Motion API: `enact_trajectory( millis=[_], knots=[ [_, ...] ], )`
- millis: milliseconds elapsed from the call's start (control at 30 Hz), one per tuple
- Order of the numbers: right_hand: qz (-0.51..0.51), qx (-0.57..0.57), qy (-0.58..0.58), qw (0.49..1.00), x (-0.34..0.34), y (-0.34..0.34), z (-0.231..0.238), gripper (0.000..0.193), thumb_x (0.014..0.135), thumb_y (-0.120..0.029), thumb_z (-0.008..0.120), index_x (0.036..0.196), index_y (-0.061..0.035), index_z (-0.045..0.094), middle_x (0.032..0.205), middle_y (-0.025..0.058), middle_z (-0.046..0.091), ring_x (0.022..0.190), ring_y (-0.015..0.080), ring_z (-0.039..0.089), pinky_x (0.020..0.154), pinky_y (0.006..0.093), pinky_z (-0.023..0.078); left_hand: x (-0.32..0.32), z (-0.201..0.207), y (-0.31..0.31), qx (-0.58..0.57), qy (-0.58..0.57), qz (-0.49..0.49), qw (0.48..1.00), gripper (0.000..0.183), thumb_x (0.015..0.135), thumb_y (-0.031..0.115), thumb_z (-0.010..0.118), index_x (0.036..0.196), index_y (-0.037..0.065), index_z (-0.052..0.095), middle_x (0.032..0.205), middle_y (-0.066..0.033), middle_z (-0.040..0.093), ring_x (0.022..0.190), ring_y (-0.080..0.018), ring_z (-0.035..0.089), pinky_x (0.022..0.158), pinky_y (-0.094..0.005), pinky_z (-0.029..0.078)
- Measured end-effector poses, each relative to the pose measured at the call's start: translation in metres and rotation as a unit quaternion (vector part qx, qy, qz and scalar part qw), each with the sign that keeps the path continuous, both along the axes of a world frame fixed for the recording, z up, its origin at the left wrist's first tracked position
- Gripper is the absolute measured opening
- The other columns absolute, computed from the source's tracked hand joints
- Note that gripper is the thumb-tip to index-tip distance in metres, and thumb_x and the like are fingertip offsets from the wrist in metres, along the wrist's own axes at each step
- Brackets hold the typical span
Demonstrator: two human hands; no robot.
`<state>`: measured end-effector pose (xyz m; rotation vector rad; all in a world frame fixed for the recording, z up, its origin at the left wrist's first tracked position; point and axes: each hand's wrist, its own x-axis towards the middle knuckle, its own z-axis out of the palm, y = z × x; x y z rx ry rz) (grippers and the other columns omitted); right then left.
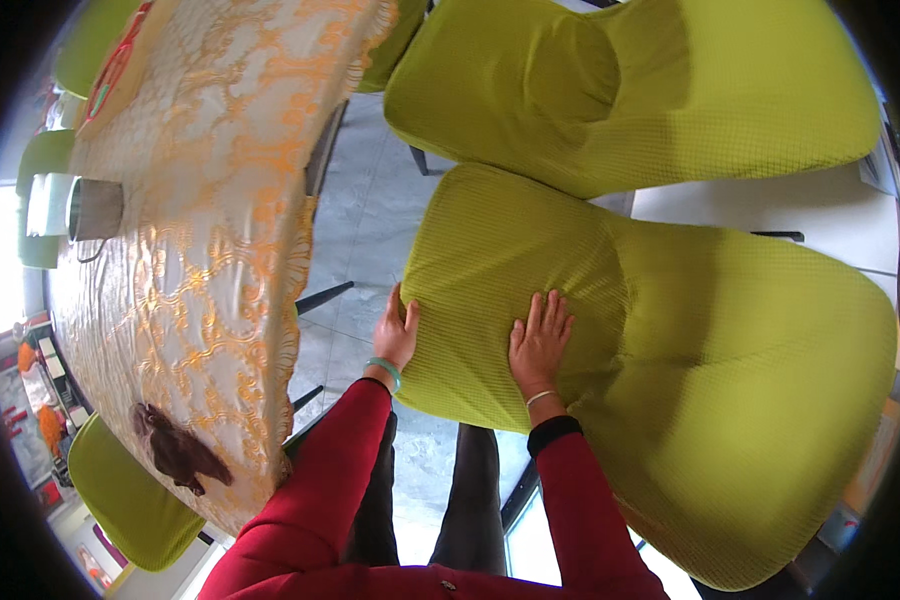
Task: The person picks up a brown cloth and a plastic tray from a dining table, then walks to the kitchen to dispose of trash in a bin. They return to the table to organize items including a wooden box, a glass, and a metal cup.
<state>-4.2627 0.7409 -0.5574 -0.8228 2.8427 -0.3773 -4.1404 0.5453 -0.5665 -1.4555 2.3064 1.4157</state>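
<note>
- Closest in, both red sleeves come up from 6 o'clock, and the dark trouser legs show between them over a grey tiled floor [365, 215].
- Right hand [540, 345] lies flat on the seat of the near lime-green covered chair [670, 380], fingers spread wide, palm down, not gripping anything. Black cuff and a thin band at the wrist.
- Left hand [396, 335] is at the seat's left edge, about 9 o'clock from the right hand, thumb on top and fingers curled round the side of the cover. Green bangle on that wrist.
- That chair fills the middle and the 4 o'clock area.
- Over at 9 o'clock, a long table with an orange-and-cream lace-pattern cloth [210, 220], a dark brown rag [178, 450] near its close end.
- Farther out at 1 o'clock, a second green covered chair [630, 90].
</note>
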Motion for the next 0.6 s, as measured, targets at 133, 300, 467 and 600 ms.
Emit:
enact_trajectory(
  millis=[133,300,467,600],
  knots=[
    [0.027,0.012,-0.022,0.999,0.003,-0.006,0.004,0.052,0.087,-0.028,0.044,0.132,-0.0048,0.032,0.140,0.0180,0.022,0.129,0.0355,0.019,0.103,0.0521,0.014,0.011,-0.005,-0.010,-0.035,-0.010,-0.022,0.999,0.054,0.089,0.037,0.039,0.134,0.009,0.027,0.127,-0.0235,0.039,0.118,-0.0383,0.038,0.094,-0.0404,0.034],
    [0.056,0.007,-0.061,0.996,0.043,0.004,0.041,0.057,0.083,-0.031,0.050,0.131,-0.0060,0.034,0.140,0.0181,0.023,0.129,0.0365,0.020,0.103,0.0522,0.015,0.033,0.025,0.024,-0.272,-0.056,-0.176,0.944,0.059,0.086,0.036,0.045,0.137,0.015,0.023,0.143,-0.0186,0.013,0.131,-0.0343,0.015,0.102,-0.0450,0.025],
    [0.082,-0.061,-0.167,0.981,0.053,0.012,0.047,0.053,0.082,-0.027,0.051,0.128,-0.0045,0.037,0.138,0.0195,0.026,0.127,0.0384,0.023,0.102,0.0526,0.019,0.045,0.045,0.028,-0.087,-0.081,-0.176,0.977,0.063,0.085,0.030,0.047,0.139,0.016,0.018,0.143,-0.0182,0.011,0.132,-0.0341,0.013,0.101,-0.0546,0.020],
    [-0.013,-0.175,-0.034,0.984,0.028,0.020,0.188,0.046,0.082,-0.017,0.052,0.124,-0.0038,0.041,0.134,0.0188,0.032,0.127,0.0369,0.026,0.100,0.0497,0.025,0.048,0.061,0.053,-0.081,-0.052,-0.110,0.989,0.072,0.081,0.024,0.053,0.139,0.015,0.013,0.143,-0.0197,0.010,0.131,-0.0368,0.013,0.099,-0.0575,0.021]
  ],
)
